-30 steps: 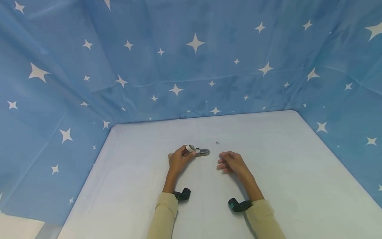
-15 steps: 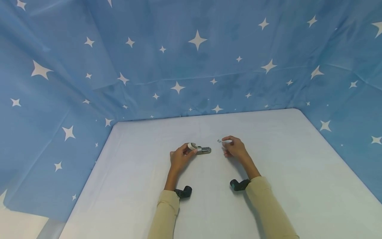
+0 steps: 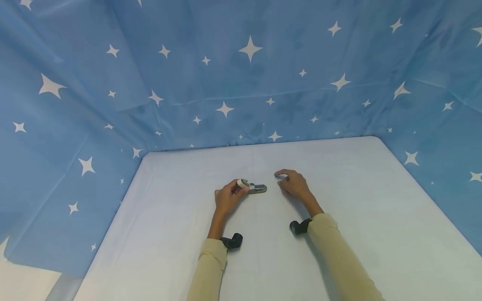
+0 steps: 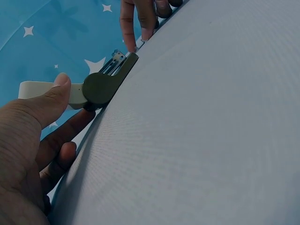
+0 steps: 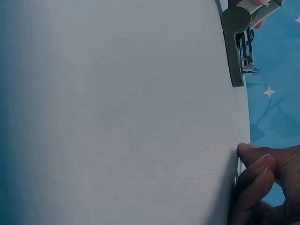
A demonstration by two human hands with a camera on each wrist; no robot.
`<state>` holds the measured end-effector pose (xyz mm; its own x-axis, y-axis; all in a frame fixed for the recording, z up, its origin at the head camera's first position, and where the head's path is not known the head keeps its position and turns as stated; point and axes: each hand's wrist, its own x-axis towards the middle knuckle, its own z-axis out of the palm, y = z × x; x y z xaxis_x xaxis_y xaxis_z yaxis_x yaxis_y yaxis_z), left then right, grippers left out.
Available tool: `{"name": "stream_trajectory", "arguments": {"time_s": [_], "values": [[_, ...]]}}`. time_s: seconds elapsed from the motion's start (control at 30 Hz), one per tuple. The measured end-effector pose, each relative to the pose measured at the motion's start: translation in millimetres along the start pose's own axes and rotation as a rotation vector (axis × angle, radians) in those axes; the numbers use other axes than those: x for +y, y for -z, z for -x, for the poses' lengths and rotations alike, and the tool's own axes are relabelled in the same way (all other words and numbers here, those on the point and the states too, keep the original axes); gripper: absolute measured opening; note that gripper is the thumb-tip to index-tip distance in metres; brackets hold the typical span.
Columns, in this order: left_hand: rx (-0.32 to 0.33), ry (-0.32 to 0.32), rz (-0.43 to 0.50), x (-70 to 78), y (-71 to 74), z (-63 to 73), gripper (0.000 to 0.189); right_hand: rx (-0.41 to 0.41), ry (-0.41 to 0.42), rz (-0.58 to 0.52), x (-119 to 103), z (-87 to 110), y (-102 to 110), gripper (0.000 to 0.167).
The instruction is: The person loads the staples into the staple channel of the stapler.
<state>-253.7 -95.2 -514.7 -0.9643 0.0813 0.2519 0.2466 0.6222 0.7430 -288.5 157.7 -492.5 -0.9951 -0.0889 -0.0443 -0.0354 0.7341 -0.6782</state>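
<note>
My left hand [image 3: 226,200] grips the raised pale handle of a small stapler [image 3: 257,189], which is folded wide apart with its base on the table. In the left wrist view, the thumb lies over that handle, and the stapler's metal magazine [image 4: 112,64] shows beside the dark green base. To the right, my right hand [image 3: 297,184] reaches down to the table, its index fingertip over a tiny strip of staples [image 3: 276,176]. Thumb and index finger stand a little apart in the head view. The fingertip mostly hides the strip.
The white table [image 3: 263,259] extends around both hands. A blue curtain with white stars [image 3: 241,83] hangs behind it and along its sides. A black wrist camera [image 3: 232,241] sits on the left wrist, another camera [image 3: 300,227] on the right.
The right hand has moved forward and slightly left, and its index fingertip now covers the staple strip that lay in sight before. The left hand keeps holding the stapler in place.
</note>
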Motion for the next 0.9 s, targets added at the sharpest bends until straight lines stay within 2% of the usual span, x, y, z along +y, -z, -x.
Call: {"name": "stream_trajectory", "arguments": {"time_s": [0.2, 0.47, 0.57, 0.77, 0.9], "values": [[0.002, 0.012, -0.006, 1.8, 0.4, -0.9, 0.036, 0.051, -0.059, -0.018, -4.1, -0.6, -1.3, 0.022], [-0.005, 0.019, -0.025, 0.3, -0.3, -0.8, 0.035, 0.074, -0.087, -0.052, -5.7, 0.8, -1.4, 0.019], [-0.009, 0.02, -0.032, -1.4, -0.8, -1.5, 0.035, 0.067, -0.089, -0.121, -5.7, 1.8, -1.7, 0.019], [-0.012, 0.019, -0.036, -2.3, -0.9, -2.0, 0.035, 0.04, -0.098, -0.341, -4.4, 1.8, -3.8, 0.021], [-0.018, 0.019, -0.041, -3.4, -1.9, -1.3, 0.035, 0.03, -0.108, -0.392, -3.2, 2.6, -3.9, 0.022]]}}
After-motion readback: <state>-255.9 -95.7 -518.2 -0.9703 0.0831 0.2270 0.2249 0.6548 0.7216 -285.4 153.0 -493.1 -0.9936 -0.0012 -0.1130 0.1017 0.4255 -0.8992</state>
